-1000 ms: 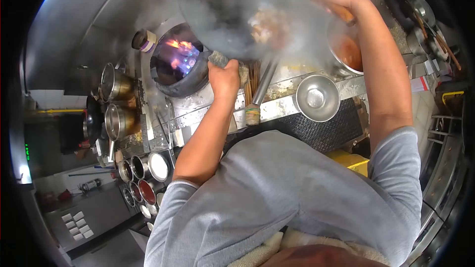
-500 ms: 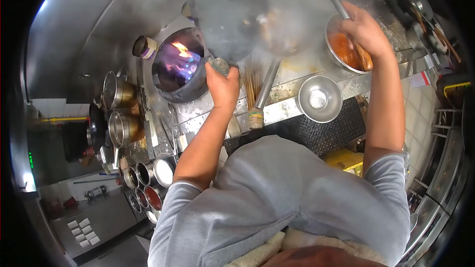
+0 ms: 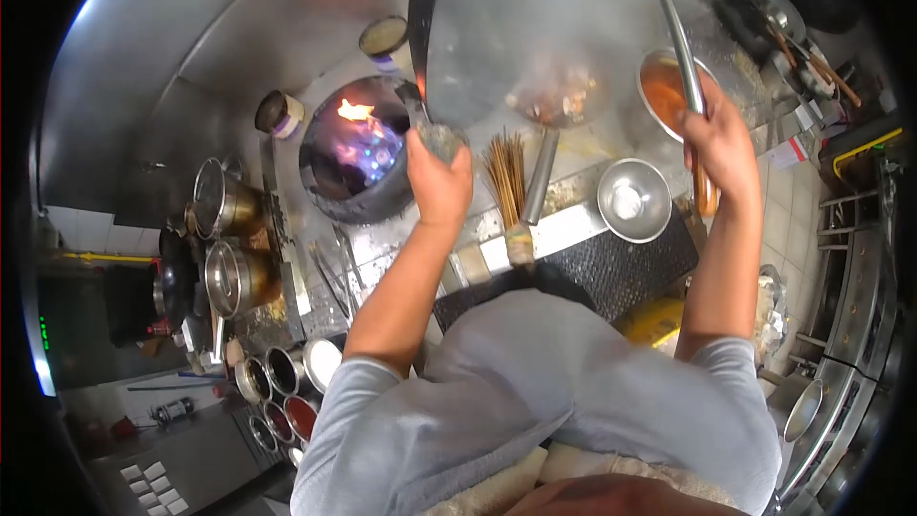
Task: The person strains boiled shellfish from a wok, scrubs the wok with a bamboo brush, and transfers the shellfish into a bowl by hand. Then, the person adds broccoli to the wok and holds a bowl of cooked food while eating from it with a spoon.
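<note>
My left hand (image 3: 441, 177) is closed on a grey cloth (image 3: 440, 140) at the near edge of a large dark wok (image 3: 468, 67), which is tilted and partly hidden by steam. To its left, flames (image 3: 368, 139) burn in the round stove burner (image 3: 358, 205). My right hand (image 3: 718, 134) grips the wooden handle of a long metal utensil (image 3: 680, 33), whose far end is lost in steam. Beside that hand is a pot of orange-red liquid (image 3: 662, 91). Pieces of food (image 3: 564, 96) lie in a round strainer between wok and pot, blurred by steam.
A metal bowl (image 3: 634, 201) sits at the counter's near edge, right of a bamboo brush (image 3: 506, 172). Pots (image 3: 239, 277) and seasoning containers (image 3: 301, 416) stand on the left. A black textured mat (image 3: 611, 272) lies in front of my body.
The wok has come away from the food, which now shows in the strainer. My right hand has come down and nearer my body with the utensil. Steam has thinned over the counter.
</note>
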The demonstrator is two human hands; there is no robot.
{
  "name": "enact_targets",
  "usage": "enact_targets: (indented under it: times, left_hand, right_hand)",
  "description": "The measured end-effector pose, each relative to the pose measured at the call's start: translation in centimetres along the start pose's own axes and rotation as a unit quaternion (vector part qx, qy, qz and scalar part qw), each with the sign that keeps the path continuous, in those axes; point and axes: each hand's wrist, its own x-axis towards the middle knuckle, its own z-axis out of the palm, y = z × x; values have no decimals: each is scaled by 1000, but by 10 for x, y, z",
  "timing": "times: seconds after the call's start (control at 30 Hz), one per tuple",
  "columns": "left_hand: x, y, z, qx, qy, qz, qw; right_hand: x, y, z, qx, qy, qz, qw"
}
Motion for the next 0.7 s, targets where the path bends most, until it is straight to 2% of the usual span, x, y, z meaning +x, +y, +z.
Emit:
enact_targets:
  times: [0.03,0.13,0.17,0.3,0.37,0.43,0.53,0.57,0.7]
  left_hand:
    - [-1,-4,2,-16,6,-13,1000]
    - [-2,-2,18,24,36,-1,999]
    - [3,2,18,-17,27,1,999]
    - [4,1,35,11,21,-9,1000]
    - [11,11,36,-14,49,-5,999]
    - [-5,12,29,-30,34,-61,997]
    - [-17,8,37,-63,90,-76,991]
    - [-22,6,39,-117,80,-119,983]
    - [-24,11,40,-164,128,-160,965]
  right_hand:
    - [-7,-4,4,-7,11,8,1000]
    - [10,-2,5,12,-39,-11,999]
    - [4,-6,2,31,-27,-11,999]
    - [28,-1,-15,2,-36,3,999]
    - [26,-8,-21,-36,-15,-8,999]
    - [25,0,-16,-54,-15,-6,998]
    - [48,4,-13,-71,-73,-30,994]
    - [57,10,-8,-62,-95,-27,993]
    - [85,11,20,-61,-137,-25,988]
